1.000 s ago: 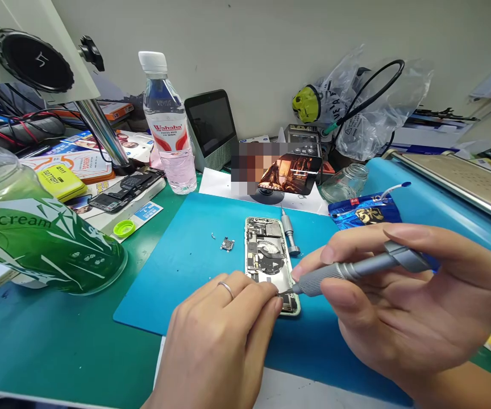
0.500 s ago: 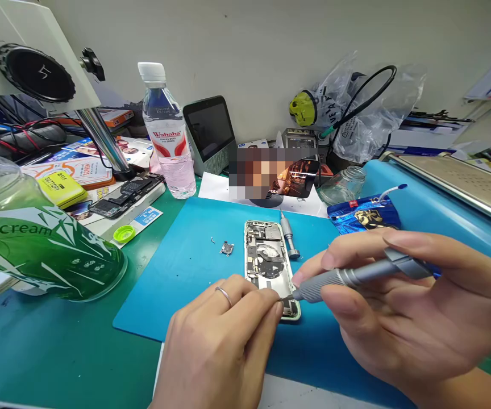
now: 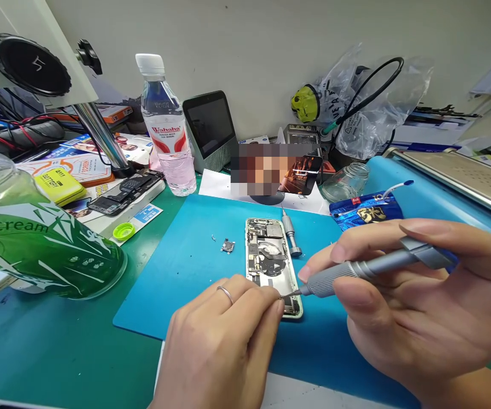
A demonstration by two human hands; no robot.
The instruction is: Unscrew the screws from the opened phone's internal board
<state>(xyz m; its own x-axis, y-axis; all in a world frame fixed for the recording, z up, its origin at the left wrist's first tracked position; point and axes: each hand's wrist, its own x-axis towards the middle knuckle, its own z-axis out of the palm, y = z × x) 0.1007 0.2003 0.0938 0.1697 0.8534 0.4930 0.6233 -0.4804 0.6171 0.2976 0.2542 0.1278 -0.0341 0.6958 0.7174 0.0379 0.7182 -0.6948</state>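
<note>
Nearest: my left hand (image 3: 217, 335), ring on one finger, over the lower end of the opened smartphone (image 3: 269, 250). Thumb and forefinger pinched together at the driver's tip; cannot tell whether anything tiny sits between them. My right hand (image 3: 407, 324), fingers clamped on a grey precision screwdriver (image 3: 375, 266), bit angled down-left to those fingertips. Phone lies on the blue mat (image 3: 164, 295), between its near and far edges, innards up, lower end partly under my left hand. Left of it, towards the mat's left edge, a small circuit component (image 3: 227, 246). Along its right side, a second screwdriver (image 3: 290, 234), tip to the mat's far edge. Off the mat's left edge, on the green desk (image 3: 79, 346): green "scream" bottle (image 3: 53, 244). Beyond the far-left corner: Wahaha water bottle (image 3: 169, 133), then a smart display (image 3: 211, 128).
</note>
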